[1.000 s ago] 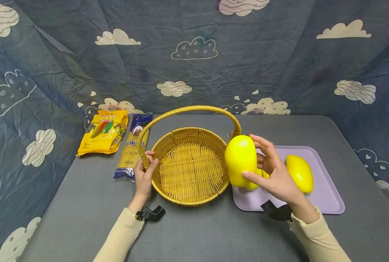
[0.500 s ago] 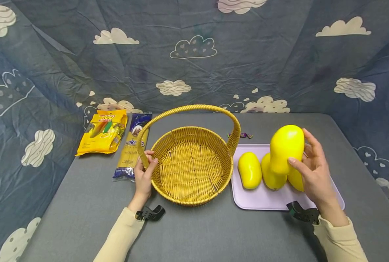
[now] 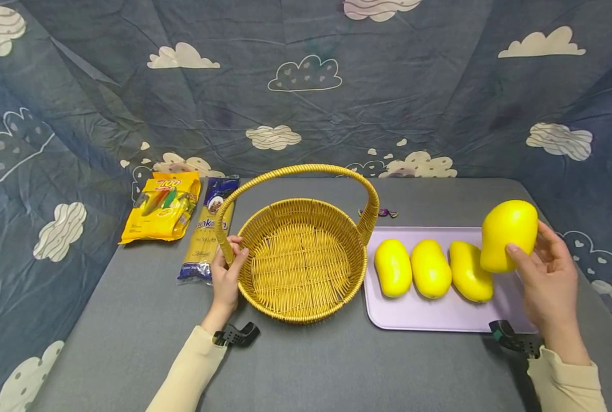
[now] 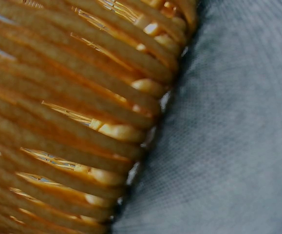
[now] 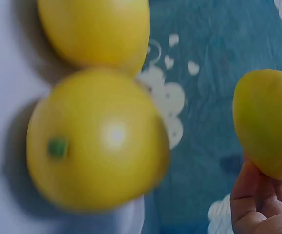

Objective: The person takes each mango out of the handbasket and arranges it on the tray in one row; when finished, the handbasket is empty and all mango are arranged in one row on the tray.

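My right hand (image 3: 553, 280) holds a yellow mango (image 3: 509, 236) between thumb and fingers, raised over the right end of the lilac tray (image 3: 419, 317). On that tray three more mangoes lie in a row: a left mango (image 3: 393, 268), a middle mango (image 3: 431, 269) and a right mango (image 3: 470, 272). In the right wrist view the held mango (image 5: 270, 124) shows at the right edge, apart from the ones on the tray. My left hand (image 3: 226, 280) grips the base of the handle of a golden wicker basket (image 3: 300, 269), which has nothing in it. Its woven side (image 4: 82, 97) fills much of the left wrist view.
Left of the basket lie a pasta packet (image 3: 208, 232) and a yellow mango-printed bag (image 3: 161, 209). A small purple wrapped candy (image 3: 383, 213) sits behind the tray. A cloud-patterned cloth (image 3: 306, 114) hangs behind the grey table (image 3: 306, 366).
My right hand has carried the mango rightward, from beside the basket across to the tray's right end, uncovering the three mangoes below. The left hand stays on the basket handle.
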Available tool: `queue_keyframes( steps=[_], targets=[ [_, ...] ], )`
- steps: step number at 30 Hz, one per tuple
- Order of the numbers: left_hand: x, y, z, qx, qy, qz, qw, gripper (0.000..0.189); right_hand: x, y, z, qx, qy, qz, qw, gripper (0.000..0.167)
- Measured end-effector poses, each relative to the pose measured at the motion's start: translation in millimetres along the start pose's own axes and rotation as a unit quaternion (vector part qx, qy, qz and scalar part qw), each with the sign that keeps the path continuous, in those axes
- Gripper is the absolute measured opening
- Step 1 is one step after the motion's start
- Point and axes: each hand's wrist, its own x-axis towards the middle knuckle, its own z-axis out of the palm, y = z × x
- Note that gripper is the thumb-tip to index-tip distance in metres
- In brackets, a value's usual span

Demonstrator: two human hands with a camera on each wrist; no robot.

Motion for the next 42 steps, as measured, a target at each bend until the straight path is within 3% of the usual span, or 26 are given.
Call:
queue_keyframes(
  steps=[5,9,12,16,19,25,31,42],
  targets=[
    [0.4,-1.7,-0.3,-0.001,0.001,0.0,1.0,0.018,6.8,6.0,-22.9,-0.045,0.018,0.054,0.9973,0.068],
    [0.4,-1.5,-0.1,-0.002,0.0,-0.001,1.0,0.018,10.0,12.9,-36.7,-0.11,0.019,0.092,0.9895,0.071],
    [0.3,-1.7,-0.3,-0.002,0.0,-0.001,1.0,0.017,12.8,19.3,-42.4,-0.186,0.025,0.121,0.9748,0.071],
    [0.7,-2.2,-0.6,-0.004,0.001,-0.001,1.0,0.018,15.2,26.4,-46.4,-0.276,0.011,0.166,0.9467,0.074],
    [0.8,-1.6,-0.4,-0.004,0.001,-0.002,1.0,0.017,15.8,29.6,-49.0,-0.309,-0.006,0.182,0.9333,0.075],
    [0.8,-1.9,0.1,-0.002,0.005,-0.005,1.0,0.013,17.5,32.3,-55.9,-0.341,-0.027,0.191,0.9203,0.078],
    [0.0,-1.7,-0.1,0.0,0.006,-0.005,1.0,0.016,18.9,32.7,-59.5,-0.336,-0.037,0.214,0.9167,0.086],
    [0.4,-2.7,-0.3,-0.002,0.004,-0.007,1.0,0.019,19.3,31.6,-55.5,-0.396,-0.061,0.194,0.8954,0.089]
  ],
)
